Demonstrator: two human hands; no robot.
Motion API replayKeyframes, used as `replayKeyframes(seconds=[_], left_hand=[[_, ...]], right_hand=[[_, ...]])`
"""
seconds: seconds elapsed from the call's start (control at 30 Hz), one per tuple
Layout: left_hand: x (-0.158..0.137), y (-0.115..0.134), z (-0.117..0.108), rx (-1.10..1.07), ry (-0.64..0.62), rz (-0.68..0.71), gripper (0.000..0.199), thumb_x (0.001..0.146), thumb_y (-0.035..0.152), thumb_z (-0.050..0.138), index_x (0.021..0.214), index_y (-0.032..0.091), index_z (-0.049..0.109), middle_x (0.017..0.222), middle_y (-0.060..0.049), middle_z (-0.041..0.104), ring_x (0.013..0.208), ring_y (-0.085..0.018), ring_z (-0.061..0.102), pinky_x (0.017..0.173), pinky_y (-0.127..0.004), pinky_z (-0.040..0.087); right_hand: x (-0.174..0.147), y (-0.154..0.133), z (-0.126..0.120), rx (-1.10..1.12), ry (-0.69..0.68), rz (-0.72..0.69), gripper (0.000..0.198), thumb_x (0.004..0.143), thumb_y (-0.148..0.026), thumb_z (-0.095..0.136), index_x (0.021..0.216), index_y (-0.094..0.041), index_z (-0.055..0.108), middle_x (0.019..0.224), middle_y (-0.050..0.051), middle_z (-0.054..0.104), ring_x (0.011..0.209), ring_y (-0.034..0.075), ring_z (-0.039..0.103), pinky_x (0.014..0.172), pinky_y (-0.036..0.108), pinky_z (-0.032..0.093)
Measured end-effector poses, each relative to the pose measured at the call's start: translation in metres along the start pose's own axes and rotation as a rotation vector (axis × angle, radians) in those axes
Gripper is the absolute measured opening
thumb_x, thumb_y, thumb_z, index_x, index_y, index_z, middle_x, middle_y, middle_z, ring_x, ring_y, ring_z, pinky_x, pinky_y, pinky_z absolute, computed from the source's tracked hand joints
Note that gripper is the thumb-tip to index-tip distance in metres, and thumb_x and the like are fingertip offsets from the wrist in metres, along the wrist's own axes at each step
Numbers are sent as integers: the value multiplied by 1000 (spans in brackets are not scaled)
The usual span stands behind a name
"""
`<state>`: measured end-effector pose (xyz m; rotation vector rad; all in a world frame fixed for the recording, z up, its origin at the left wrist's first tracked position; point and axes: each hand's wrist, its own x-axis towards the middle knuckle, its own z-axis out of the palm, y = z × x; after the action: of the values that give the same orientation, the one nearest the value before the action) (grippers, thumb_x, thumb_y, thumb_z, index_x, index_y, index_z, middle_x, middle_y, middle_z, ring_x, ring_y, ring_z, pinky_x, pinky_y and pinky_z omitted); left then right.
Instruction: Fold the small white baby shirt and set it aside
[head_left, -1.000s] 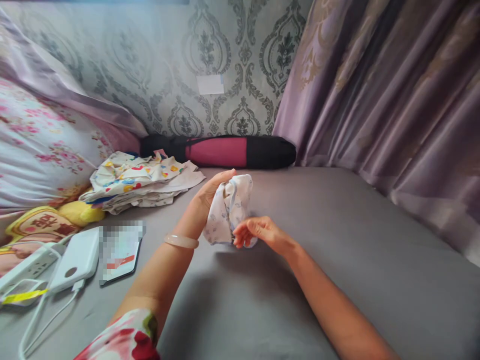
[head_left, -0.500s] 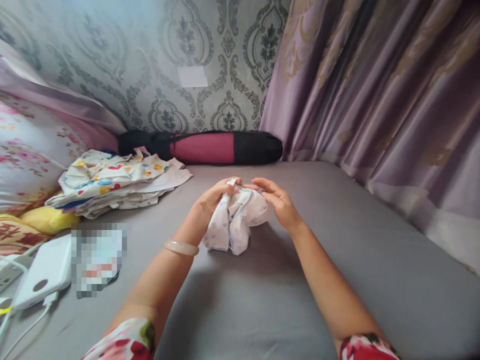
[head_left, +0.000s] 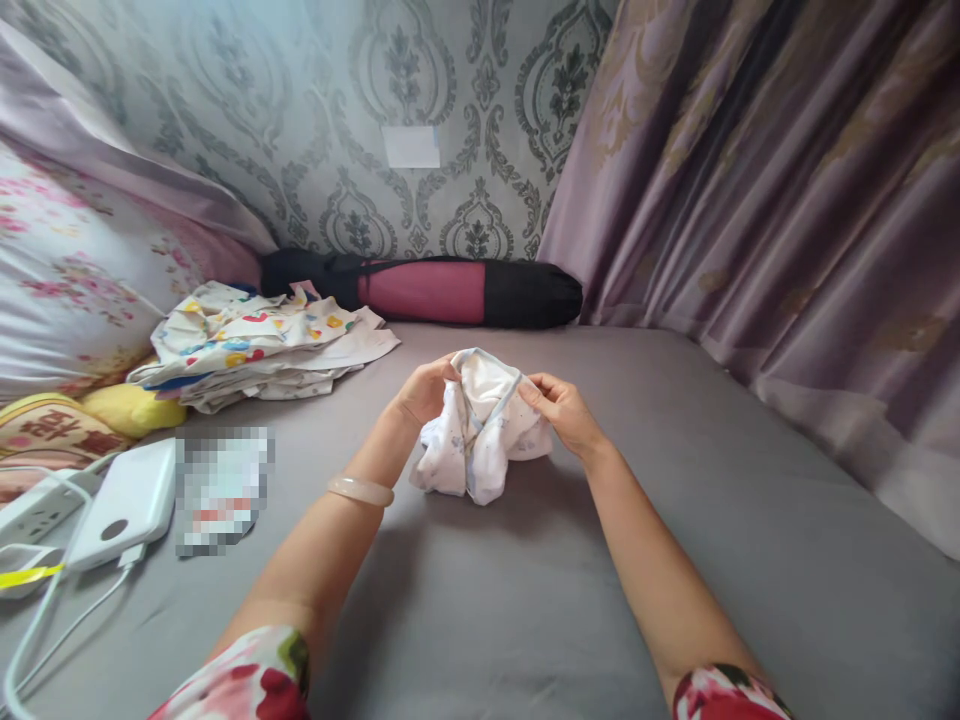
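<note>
A small white baby garment (head_left: 487, 455) with a faint blue print and pale blue edging hangs bunched between my hands, over the grey sheet (head_left: 480, 600). My left hand (head_left: 429, 390) pinches the left side of its neckline, its wrist carrying a pale bangle (head_left: 361, 490). On the other side, my right hand (head_left: 556, 405) grips the right edge of the neckline between thumb and fingers. The neck opening faces me and shows the white inside. Its lower part sags in folds near the sheet; whether it touches I cannot tell.
A pile of folded printed clothes (head_left: 262, 345) lies at the left back. Along the wall rests a black and red long bag (head_left: 424, 290). At the left are a white power bank (head_left: 124, 505), cables, a power strip (head_left: 45, 510) and a blurred-out packet (head_left: 223, 490). Curtains (head_left: 720, 200) hang at right.
My right hand has closed on the garment's right edge. The neckline is now spread between both hands, where it was bunched at my left hand. The view has shifted slightly left.
</note>
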<state>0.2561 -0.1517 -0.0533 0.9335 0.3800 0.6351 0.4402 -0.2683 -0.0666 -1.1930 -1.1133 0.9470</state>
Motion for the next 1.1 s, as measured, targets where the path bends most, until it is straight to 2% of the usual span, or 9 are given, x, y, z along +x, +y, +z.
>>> replayKeyframes(seconds=[0.13, 0.27, 0.37, 0.47, 0.53, 0.63, 0.83, 0.97, 1.1], left_hand=[[0, 1, -6, 64, 64, 18, 34, 50, 15, 59, 83, 15, 66, 71, -3, 66, 73, -23, 66, 66, -33, 52], [-6, 2, -3, 192, 290, 63, 25, 56, 20, 71, 79, 16, 61, 70, 0, 60, 67, -15, 58, 57, -25, 45], [-13, -1, 4, 396, 416, 131, 39, 60, 34, 82, 86, 17, 59, 85, -3, 60, 79, -16, 59, 64, -26, 46], [-16, -10, 12, 692, 499, 171, 54, 55, 41, 87, 93, 19, 56, 91, -4, 57, 83, -18, 56, 68, -29, 46], [-15, -18, 15, 834, 519, 226, 54, 56, 40, 87, 93, 21, 53, 89, -2, 55, 80, -17, 54, 69, -29, 43], [-6, -30, 14, 928, 521, 328, 40, 65, 33, 79, 91, 22, 50, 90, -1, 55, 79, -16, 53, 72, -29, 42], [16, -46, 6, 900, 580, 353, 29, 72, 25, 69, 98, 22, 56, 105, -6, 59, 98, -22, 55, 82, -32, 42], [26, -56, -1, 841, 509, 343, 23, 74, 23, 64, 97, 20, 63, 88, -3, 62, 85, -20, 57, 73, -29, 44], [29, -60, -3, 818, 505, 389, 19, 79, 30, 59, 91, 16, 65, 72, 0, 58, 69, -15, 52, 64, -26, 41]], right_hand=[[4, 0, -1, 10, 88, -22, 40, 65, -51, 81, 86, -19, 69, 76, 0, 69, 67, 13, 59, 65, 26, 46], [7, 1, -4, -16, 155, -48, 41, 67, -53, 79, 89, -19, 70, 78, 1, 70, 67, 14, 60, 64, 26, 47], [7, -1, -5, -38, 186, -70, 40, 69, -54, 77, 88, -19, 71, 78, 1, 70, 67, 14, 60, 64, 26, 47], [7, -6, -4, -69, 220, -108, 39, 69, -54, 77, 86, -19, 72, 77, 1, 70, 67, 14, 60, 64, 26, 47], [6, -10, -3, -92, 226, -129, 39, 70, -54, 77, 86, -19, 72, 78, 2, 71, 68, 14, 60, 65, 26, 47], [3, -14, -5, -119, 214, -141, 39, 71, -55, 75, 87, -19, 72, 79, 2, 71, 68, 14, 60, 65, 27, 48], [-3, -19, -14, -138, 197, -165, 37, 73, -55, 74, 85, -20, 73, 78, 2, 70, 68, 14, 60, 63, 26, 47], [-5, -21, -19, -150, 193, -162, 38, 73, -55, 74, 86, -20, 73, 78, 2, 70, 68, 15, 60, 64, 26, 48], [-4, -20, -27, -144, 218, -158, 37, 73, -55, 75, 85, -20, 74, 79, 2, 71, 69, 14, 61, 65, 26, 48]])
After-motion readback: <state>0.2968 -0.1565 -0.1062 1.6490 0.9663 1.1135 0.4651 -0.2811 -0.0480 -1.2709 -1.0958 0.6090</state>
